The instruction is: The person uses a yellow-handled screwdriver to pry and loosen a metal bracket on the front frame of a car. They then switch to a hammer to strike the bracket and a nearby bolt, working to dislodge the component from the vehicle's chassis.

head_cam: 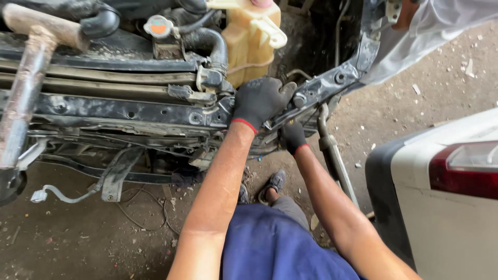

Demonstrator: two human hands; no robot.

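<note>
A stripped car front with its bent black steel crossmember (129, 111) fills the frame, a yellowed plastic coolant tank (254, 39) behind. The gloved left hand (259, 101) clamps over the crossmember's right joint; the right hand (293, 136) grips beneath it (on what, I cannot tell). The step looks like freeing this joint; steady bracing seems needed.

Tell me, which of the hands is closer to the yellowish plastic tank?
Left. The left hand grips the black metal crossbar just below the yellowish plastic tank. The right hand is lower, under the crossbar and farther from the tank.
</note>
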